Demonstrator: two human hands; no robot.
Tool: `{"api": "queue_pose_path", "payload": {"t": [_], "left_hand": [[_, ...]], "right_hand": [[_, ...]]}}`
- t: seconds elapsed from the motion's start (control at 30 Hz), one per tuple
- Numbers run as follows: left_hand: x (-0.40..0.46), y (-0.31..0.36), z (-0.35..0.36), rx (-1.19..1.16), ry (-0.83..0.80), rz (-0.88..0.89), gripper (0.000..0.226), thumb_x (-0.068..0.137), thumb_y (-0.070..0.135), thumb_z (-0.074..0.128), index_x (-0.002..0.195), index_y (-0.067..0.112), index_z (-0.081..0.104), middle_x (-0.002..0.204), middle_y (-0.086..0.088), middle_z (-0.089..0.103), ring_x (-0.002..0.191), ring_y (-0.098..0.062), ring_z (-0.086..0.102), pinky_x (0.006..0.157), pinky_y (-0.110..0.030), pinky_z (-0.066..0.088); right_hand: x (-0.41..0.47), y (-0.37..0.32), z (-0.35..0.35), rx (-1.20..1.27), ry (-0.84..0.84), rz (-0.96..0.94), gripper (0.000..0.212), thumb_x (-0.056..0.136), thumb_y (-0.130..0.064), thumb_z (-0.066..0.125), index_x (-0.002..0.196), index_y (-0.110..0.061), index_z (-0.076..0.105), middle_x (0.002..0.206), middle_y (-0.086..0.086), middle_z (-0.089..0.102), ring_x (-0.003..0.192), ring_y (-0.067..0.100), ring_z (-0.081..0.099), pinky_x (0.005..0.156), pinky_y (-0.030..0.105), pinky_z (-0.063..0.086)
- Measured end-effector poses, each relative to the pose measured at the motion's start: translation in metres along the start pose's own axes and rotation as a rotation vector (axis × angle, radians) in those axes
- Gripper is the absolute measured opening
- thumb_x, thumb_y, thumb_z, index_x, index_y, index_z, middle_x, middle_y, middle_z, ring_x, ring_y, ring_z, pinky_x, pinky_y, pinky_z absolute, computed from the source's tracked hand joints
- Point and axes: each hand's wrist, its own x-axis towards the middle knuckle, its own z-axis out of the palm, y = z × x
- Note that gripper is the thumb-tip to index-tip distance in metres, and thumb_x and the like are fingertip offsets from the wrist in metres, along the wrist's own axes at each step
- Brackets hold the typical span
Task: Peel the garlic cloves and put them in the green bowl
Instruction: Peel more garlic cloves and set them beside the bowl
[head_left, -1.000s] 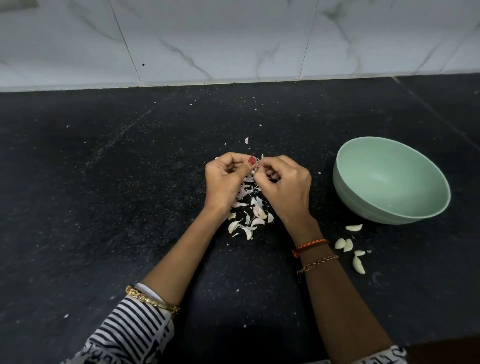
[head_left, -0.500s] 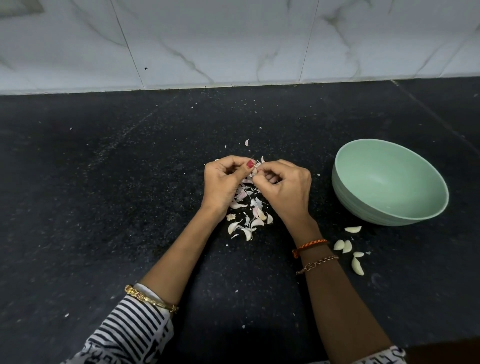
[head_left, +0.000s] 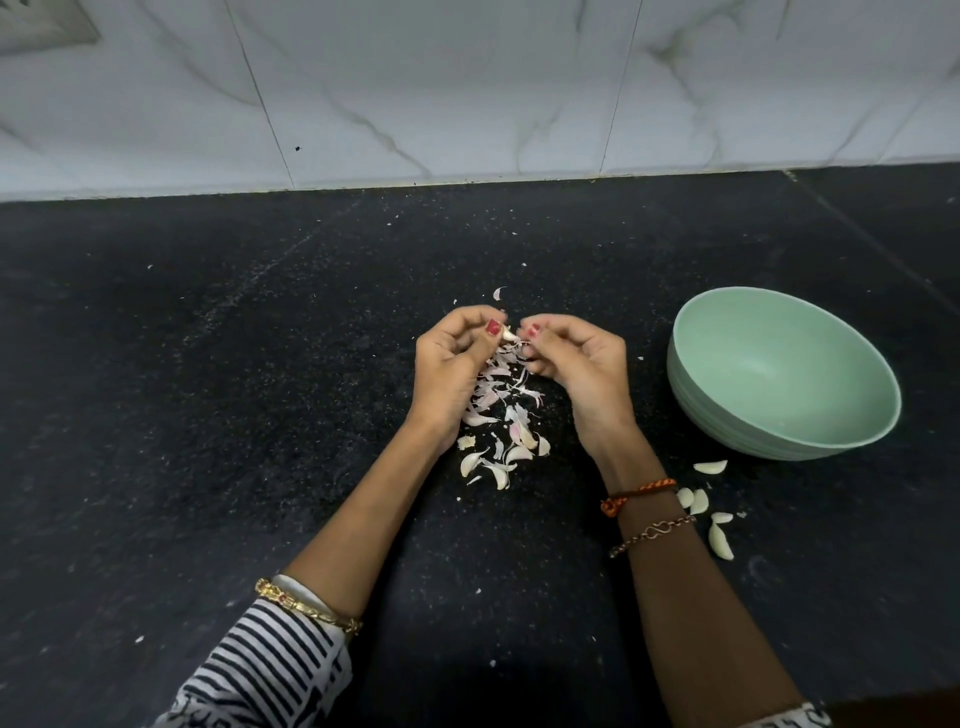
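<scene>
a black speckled worktop (head_left: 208, 415) fills most of the view and runs back to a white marble-patterned tiled wall (head_left: 467, 88). on its right side sits the green bowl (head_left: 783, 372), tilted a little, and its inside shows nothing in it. the two forearms reach in from the bottom edge, the left in a striped sleeve (head_left: 265, 670) with a gold bracelet (head_left: 306, 605) at the cuff, the right with an orange thread band (head_left: 638, 493) and a thin chain bracelet (head_left: 652, 534) on the wrist. the left hand (head_left: 453, 371) and the right hand (head_left: 579, 366) are raised just above the worktop, thumbs facing each other, fingers curled; together they pinch one garlic clove (head_left: 510, 335) between their fingertips, well to the left of the bowl. beneath and between the hands lies a heap of garlic skins (head_left: 501, 410), pale and pinkish, with a few whole-looking cloves (head_left: 498, 465) at its near end. a small group of peeled cloves (head_left: 707, 506) lies on the worktop just in front of the bowl, beside the right wrist, not in it. tiny white flecks are scattered over the dark surface.
</scene>
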Motion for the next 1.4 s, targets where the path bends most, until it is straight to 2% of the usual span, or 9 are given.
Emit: {"api": "queue_pose_path", "payload": {"t": [0.23, 0.43, 0.63, 0.77, 0.87, 1.07, 1.2, 1.3, 1.4], "left_hand": [[-0.002, 0.001, 0.001, 0.18, -0.084, 0.16, 0.018, 0.084, -0.001, 0.06, 0.08, 0.017, 0.059, 0.076, 0.003, 0.059, 0.068, 0.001, 0.057, 0.065, -0.015, 0.049], [0.001, -0.004, -0.009, 0.456, -0.124, 0.316, 0.004, 0.08, 0.032, 0.061, 0.078, 0.032, 0.057, 0.074, 0.02, 0.058, 0.078, 0.0, 0.049, 0.071, -0.013, 0.04], [0.003, -0.008, -0.012, 0.595, -0.175, 0.372, 0.004, 0.085, 0.02, 0.056, 0.081, 0.021, 0.057, 0.076, 0.019, 0.054, 0.08, 0.007, 0.043, 0.07, -0.009, 0.035], [0.003, -0.009, -0.013, 0.586, -0.239, 0.311, 0.004, 0.086, 0.021, 0.054, 0.082, 0.021, 0.055, 0.077, 0.029, 0.054, 0.081, 0.005, 0.042, 0.069, -0.015, 0.04], [0.002, -0.01, -0.012, 0.615, -0.255, 0.315, 0.008, 0.087, 0.024, 0.05, 0.081, 0.02, 0.054, 0.078, 0.021, 0.053, 0.082, 0.004, 0.04, 0.072, -0.011, 0.037], [0.002, -0.016, -0.008, 0.722, -0.177, 0.386, 0.037, 0.085, 0.037, 0.039, 0.086, 0.007, 0.06, 0.08, 0.01, 0.052, 0.081, -0.01, 0.038, 0.071, -0.008, 0.032], [0.001, -0.019, -0.006, 0.785, -0.123, 0.454, 0.027, 0.087, 0.03, 0.04, 0.086, 0.01, 0.059, 0.081, 0.011, 0.048, 0.083, -0.005, 0.033, 0.066, -0.014, 0.032], [0.002, -0.019, -0.007, 0.797, -0.083, 0.484, 0.014, 0.089, 0.025, 0.04, 0.087, 0.019, 0.053, 0.083, 0.008, 0.051, 0.083, -0.005, 0.033, 0.067, -0.009, 0.032], [0.0, -0.015, -0.006, 0.713, -0.054, 0.425, 0.016, 0.091, 0.017, 0.045, 0.083, 0.009, 0.056, 0.075, 0.014, 0.049, 0.077, -0.007, 0.036, 0.069, -0.007, 0.033]], "right_hand": [[-0.002, 0.0, 0.004, 0.15, 0.015, 0.029, 0.018, 0.084, 0.006, 0.056, 0.083, -0.01, 0.063, 0.065, -0.007, 0.067, 0.062, 0.0, 0.062, 0.06, 0.012, 0.048], [-0.002, 0.0, 0.004, 0.26, -0.046, 0.124, 0.016, 0.087, 0.004, 0.053, 0.086, -0.01, 0.061, 0.062, -0.005, 0.067, 0.059, 0.003, 0.061, 0.06, 0.014, 0.051], [-0.002, 0.001, 0.003, 0.247, -0.056, 0.169, 0.015, 0.086, 0.004, 0.055, 0.084, -0.009, 0.062, 0.064, -0.002, 0.066, 0.061, 0.006, 0.06, 0.062, 0.015, 0.052], [-0.002, 0.001, 0.002, 0.178, -0.067, 0.157, 0.017, 0.086, 0.005, 0.055, 0.082, -0.01, 0.063, 0.066, -0.002, 0.067, 0.064, 0.006, 0.061, 0.065, 0.015, 0.052], [-0.002, 0.0, 0.003, 0.172, -0.071, 0.156, 0.018, 0.086, 0.006, 0.053, 0.081, -0.009, 0.062, 0.066, -0.002, 0.068, 0.064, 0.004, 0.063, 0.063, 0.015, 0.051], [-0.003, 0.001, 0.006, 0.198, -0.069, 0.143, 0.017, 0.088, 0.006, 0.052, 0.083, -0.007, 0.061, 0.063, -0.003, 0.068, 0.064, 0.004, 0.064, 0.064, 0.016, 0.052], [-0.002, 0.002, 0.008, 0.227, -0.049, 0.162, 0.013, 0.089, 0.001, 0.052, 0.085, -0.007, 0.061, 0.064, -0.004, 0.068, 0.064, 0.005, 0.064, 0.066, 0.018, 0.053], [-0.001, 0.0, 0.008, 0.298, -0.012, 0.213, 0.014, 0.09, 0.001, 0.05, 0.086, -0.007, 0.06, 0.062, -0.004, 0.066, 0.059, 0.003, 0.062, 0.061, 0.015, 0.052], [-0.001, -0.002, 0.008, 0.387, 0.008, 0.281, 0.015, 0.091, 0.0, 0.049, 0.089, -0.008, 0.061, 0.066, 0.0, 0.063, 0.058, 0.004, 0.059, 0.059, 0.015, 0.051]]}}
